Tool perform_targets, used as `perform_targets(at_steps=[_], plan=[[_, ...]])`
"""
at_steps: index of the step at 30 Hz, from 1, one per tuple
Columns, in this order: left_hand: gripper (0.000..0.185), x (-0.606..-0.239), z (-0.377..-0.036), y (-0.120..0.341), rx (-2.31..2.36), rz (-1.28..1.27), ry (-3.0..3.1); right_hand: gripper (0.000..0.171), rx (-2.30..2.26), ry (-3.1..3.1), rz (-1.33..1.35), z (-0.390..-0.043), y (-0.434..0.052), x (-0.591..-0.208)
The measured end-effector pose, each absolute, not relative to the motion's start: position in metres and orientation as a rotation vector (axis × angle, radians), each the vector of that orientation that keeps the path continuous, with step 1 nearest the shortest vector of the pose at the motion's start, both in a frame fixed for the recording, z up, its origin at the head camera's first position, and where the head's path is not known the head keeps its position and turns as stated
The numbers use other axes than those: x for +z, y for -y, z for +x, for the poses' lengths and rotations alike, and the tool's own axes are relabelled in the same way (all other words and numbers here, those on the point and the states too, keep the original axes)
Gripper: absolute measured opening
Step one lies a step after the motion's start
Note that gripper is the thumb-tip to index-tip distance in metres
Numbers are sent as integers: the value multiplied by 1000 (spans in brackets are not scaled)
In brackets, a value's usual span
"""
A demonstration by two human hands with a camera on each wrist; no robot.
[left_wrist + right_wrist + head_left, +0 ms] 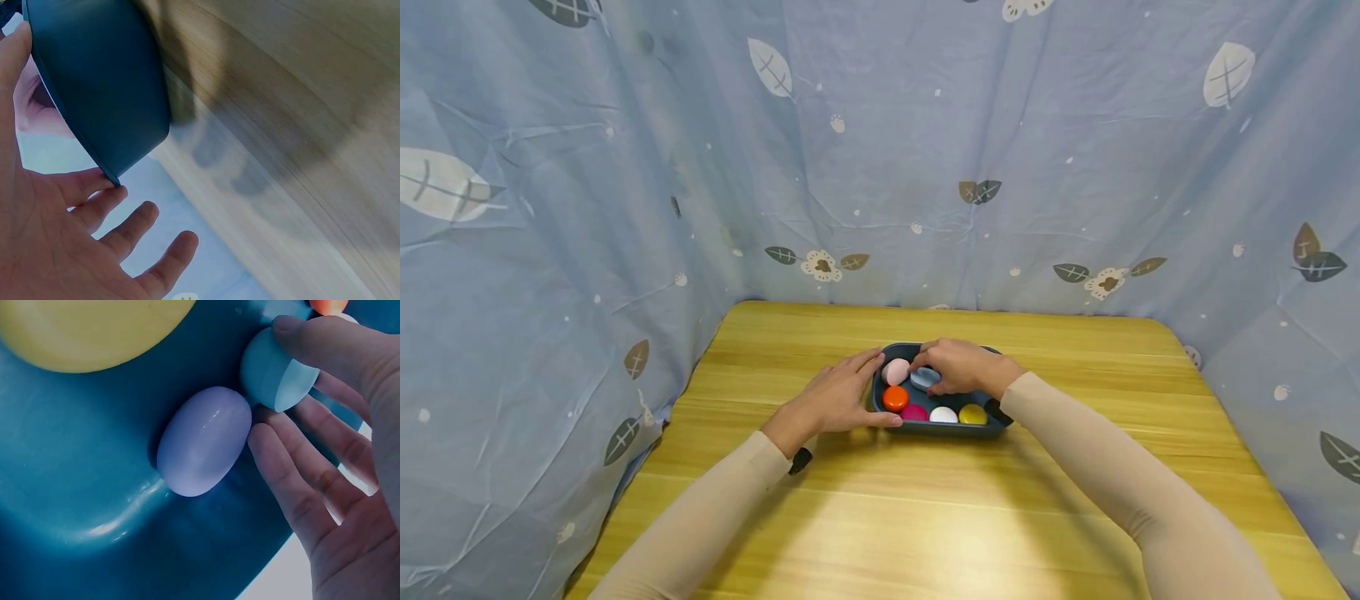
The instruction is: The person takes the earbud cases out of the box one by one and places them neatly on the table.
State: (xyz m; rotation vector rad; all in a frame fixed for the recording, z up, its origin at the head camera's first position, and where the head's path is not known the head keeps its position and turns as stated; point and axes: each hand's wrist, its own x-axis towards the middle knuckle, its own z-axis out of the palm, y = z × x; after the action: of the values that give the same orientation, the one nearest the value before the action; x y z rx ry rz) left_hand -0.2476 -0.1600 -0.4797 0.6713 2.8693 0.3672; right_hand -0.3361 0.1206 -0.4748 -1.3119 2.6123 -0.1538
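A dark blue plastic tray (951, 429) with raised walls stands on the table and holds several smooth, coloured eggs. My left hand (838, 396) spans the tray's left end, fingers spread and nearly straight. In the left wrist view its thumb and index fingertips (112, 181) touch the rim. My right hand (962, 367) reaches inside and pinches a light blue egg (275, 369) between thumb and fingers. Beside those fingers lies a purple egg (205, 442), hidden from the head view by the right hand. A pale pink egg (896, 372) sits at the back left.
An orange egg (895, 398) lies at the tray's left, with magenta (914, 413), white (943, 415) and yellow (973, 415) eggs along the front wall. The wood-grain table (880, 517) meets a blue patterned curtain (887, 150) at the back and both sides.
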Motion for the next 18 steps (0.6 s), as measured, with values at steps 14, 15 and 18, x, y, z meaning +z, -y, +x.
perform_targets(at_steps=[14,15,18], plan=[[131,-481,-247,160,365,683,-2877,49,-284,-2637,-1385,-338,-133,-462],[131,-481,-247,160,361,684,-2878,49,-295,-2641,-1386,-338,-135,-460],[130,-481,-247,160,361,689,-2881,50,-341,-2649,-1381,-337,-140,-454]])
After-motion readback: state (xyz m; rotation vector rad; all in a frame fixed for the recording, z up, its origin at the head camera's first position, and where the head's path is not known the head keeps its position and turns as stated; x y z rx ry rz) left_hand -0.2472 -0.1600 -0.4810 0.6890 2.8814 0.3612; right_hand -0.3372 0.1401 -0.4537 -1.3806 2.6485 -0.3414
